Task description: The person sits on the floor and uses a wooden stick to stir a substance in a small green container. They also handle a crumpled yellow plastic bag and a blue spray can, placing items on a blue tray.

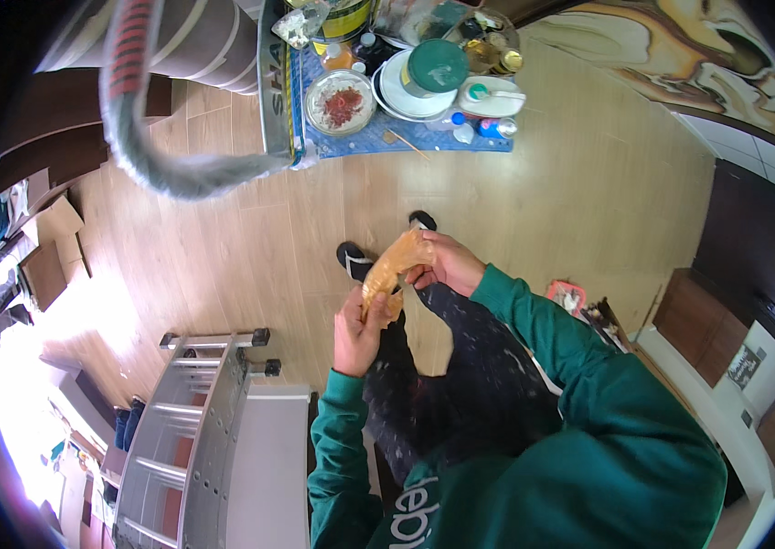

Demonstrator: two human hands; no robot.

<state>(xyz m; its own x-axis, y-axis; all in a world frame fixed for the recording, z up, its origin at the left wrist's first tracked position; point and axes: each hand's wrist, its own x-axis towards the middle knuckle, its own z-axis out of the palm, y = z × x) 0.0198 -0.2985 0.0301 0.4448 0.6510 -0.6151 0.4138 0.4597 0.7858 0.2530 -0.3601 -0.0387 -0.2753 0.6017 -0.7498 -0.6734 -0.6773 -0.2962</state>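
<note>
A crumpled, translucent orange piece that looks like thin plastic [394, 263] is stretched between my two hands, above my knees. My left hand [357, 334] pinches its lower end, and a loose fold hangs beside the fingers. At the upper end, my right hand [447, 263] has its fingers closed on the same piece. Whether it is a bag, a glove or a plain sheet cannot be made out. Below it are my paint-spotted dark trousers [479, 366] and a dark flip-flop [353, 260].
Ahead, a blue-covered work surface [351, 145] carries a bowl with red powder [342, 102], a green-lidded tub [436, 69], bottles and a thin stick [410, 145]. A plastic-wrapped hose [177, 174] curves at upper left. An aluminium ladder [191, 421] is at lower left, cardboard boxes [56, 242] far left.
</note>
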